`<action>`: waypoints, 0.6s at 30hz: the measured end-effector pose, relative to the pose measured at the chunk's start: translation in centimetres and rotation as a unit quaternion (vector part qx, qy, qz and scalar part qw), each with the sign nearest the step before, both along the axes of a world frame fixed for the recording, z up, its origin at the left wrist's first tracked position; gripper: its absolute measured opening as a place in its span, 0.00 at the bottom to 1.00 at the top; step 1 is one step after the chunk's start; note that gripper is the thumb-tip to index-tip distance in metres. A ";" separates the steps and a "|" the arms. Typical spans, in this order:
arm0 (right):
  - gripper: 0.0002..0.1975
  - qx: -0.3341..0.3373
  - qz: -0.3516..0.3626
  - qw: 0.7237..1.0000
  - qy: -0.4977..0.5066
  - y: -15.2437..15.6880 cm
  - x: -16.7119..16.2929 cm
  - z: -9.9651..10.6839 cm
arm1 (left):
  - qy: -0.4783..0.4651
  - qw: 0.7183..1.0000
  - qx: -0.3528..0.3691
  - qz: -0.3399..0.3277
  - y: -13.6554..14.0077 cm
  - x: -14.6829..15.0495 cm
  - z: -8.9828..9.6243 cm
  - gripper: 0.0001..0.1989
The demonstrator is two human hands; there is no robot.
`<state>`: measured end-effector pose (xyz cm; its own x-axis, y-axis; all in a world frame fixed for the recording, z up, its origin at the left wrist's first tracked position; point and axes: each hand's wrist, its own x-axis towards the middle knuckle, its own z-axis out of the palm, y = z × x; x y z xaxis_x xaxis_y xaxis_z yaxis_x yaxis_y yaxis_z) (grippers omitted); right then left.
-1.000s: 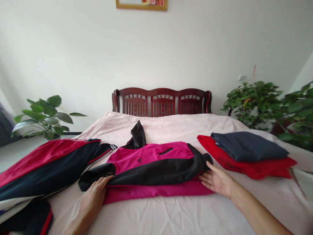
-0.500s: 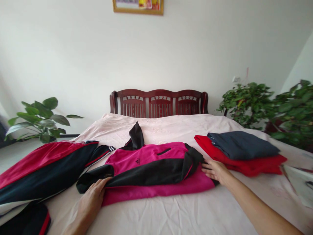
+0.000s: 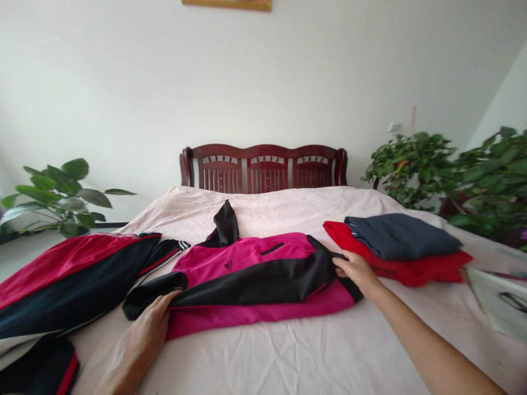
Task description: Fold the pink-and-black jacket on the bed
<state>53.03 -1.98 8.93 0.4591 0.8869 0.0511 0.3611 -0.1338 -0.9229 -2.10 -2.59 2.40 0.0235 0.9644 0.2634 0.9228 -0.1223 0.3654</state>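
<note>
My two hands were on one pink-and-black jacket (image 3: 242,252), laid out on the bed (image 3: 296,356). The left hand (image 3: 150,323) rested over the jacket's near shoulder, how firmly I could not tell; the right hand (image 3: 358,273) pinched black sleeve cloth near its hem. Of two sleeves, the near sleeve (image 3: 251,282) crossed the jacket's front, all but in place by my judgement; the far sleeve (image 3: 226,222) stuck out beyond, apparently left to do. Left of the jacket, one navy-and-pink garment (image 3: 69,280) lay spread, seemingly waiting its turn. To the jacket's right sat two folded pieces, apparently finished: one grey-blue garment (image 3: 403,236) atop one red garment (image 3: 424,275). Well beyond the jacket stood one wooden headboard (image 3: 267,170).
</note>
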 end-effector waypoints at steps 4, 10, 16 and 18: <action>0.10 0.038 -0.047 0.992 0.114 -2.9 2.4 -1.4 | 0.015 1.000 -0.001 0.005 -0.1 0.0 0.2 0.23; 0.19 0.092 -0.101 0.990 -0.036 -5.0 3.7 -2.6 | 0.104 0.994 0.010 -0.010 -0.6 0.6 0.3 0.26; 0.23 0.242 0.005 0.880 -0.409 -5.3 -2.9 -0.3 | 0.187 0.957 0.179 -0.129 -2.1 2.2 0.3 0.35; 0.24 0.230 0.050 0.837 -0.495 -4.9 -4.4 -1.9 | 0.196 0.944 0.176 -0.199 -2.1 2.5 0.1 0.34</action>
